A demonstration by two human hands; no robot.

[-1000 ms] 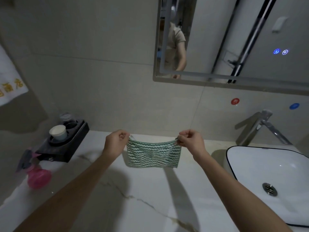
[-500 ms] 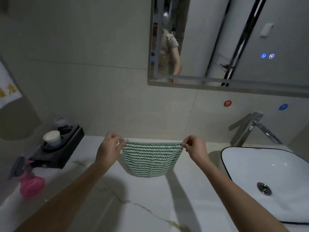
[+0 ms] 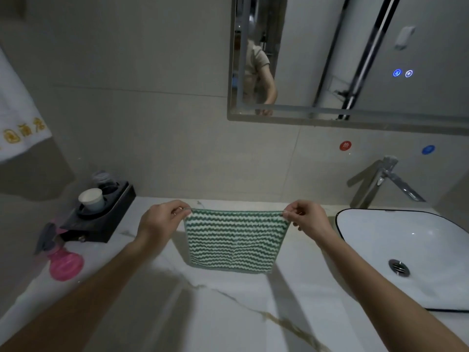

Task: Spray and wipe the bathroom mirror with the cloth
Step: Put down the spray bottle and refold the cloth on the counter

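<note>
— Mirror (image 3: 380, 59) first, since we see it largest: it fills the upper right of the frame on the tiled wall; two small blue lights glow on its right part; a person's sleeve and arm show reflected near its left edge.

— Below it we have the marble counter (image 3: 228, 313) across the whole lower frame; the white basin (image 3: 380, 240) with a dark rim sits at the right edge, and the chrome tap (image 3: 380, 179) stands just behind it.

— And the cloth (image 3: 234, 240)?

— Centre of the frame, green and white in wavy stripes; we hold it stretched flat and hanging above the counter, its top edge taut; whether its lower edge touches the marble we cannot tell.

— Our hands?

— The left hand (image 3: 160, 222) pinches the upper left corner between thumb and fingers; the right hand (image 3: 308, 219) pinches the upper right corner the same way; both forearms run in from the bottom corners.

— Left side of the frame?

— A black tray (image 3: 101, 224) near the wall holding a white cup (image 3: 91, 199); just below and left of it the pink spray bottle (image 3: 64, 262) stands on the counter, well apart from our hands; a white towel (image 3: 17, 118) with gold lettering hangs at the upper left edge.

— Smallest: a red dot (image 3: 345, 145) and a blue dot (image 3: 428, 149) on the wall above the tap.
</note>
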